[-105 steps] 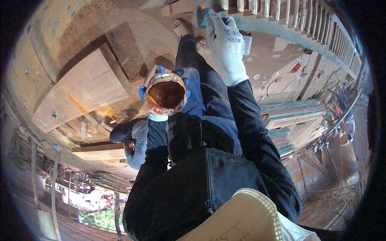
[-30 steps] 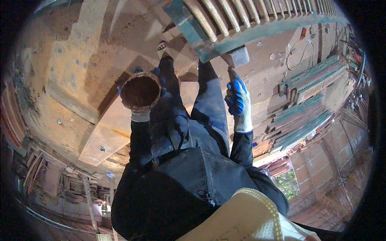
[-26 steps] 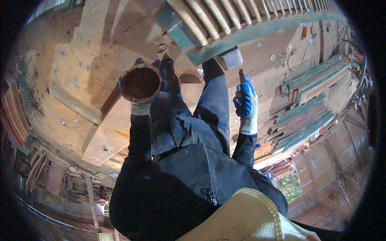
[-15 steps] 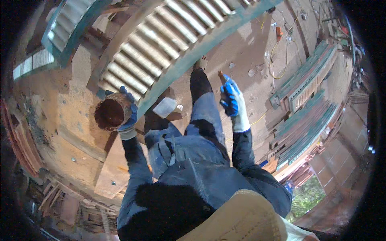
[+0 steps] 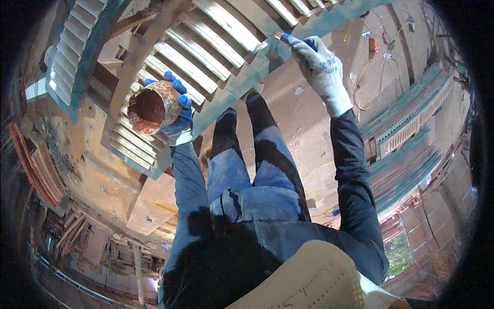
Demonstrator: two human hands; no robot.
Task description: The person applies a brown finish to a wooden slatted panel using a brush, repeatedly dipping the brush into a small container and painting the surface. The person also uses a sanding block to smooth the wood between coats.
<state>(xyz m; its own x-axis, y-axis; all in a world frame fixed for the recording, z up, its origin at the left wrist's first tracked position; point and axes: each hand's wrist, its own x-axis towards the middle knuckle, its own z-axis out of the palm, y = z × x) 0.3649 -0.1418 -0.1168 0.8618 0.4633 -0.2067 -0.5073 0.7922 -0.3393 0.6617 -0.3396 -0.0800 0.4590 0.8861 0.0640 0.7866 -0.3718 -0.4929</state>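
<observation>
Both full — your gloved left hand (image 5: 181, 119) clasps a round, brown-crusted pot (image 5: 165, 98) over the teal-edged, slatted wooden frame (image 5: 239, 82); your gloved right hand (image 5: 320, 67) pinches a brown-tipped tool (image 5: 279, 36) — mostly hidden — near its edge.

The pot (image 5: 153, 105) hides part of the left hand (image 5: 179, 117) and some slats (image 5: 199, 56). The right hand (image 5: 320, 66) covers most of a small tool (image 5: 279, 36), its kind unclear. The slatted frame (image 5: 235, 97) conceals the person's feet and runs beyond the top edge; a pale sheet (image 5: 303, 278) is cut off below.

Stacked boards (image 5: 404, 169) and an orange object (image 5: 373, 48) lie rightward.
</observation>
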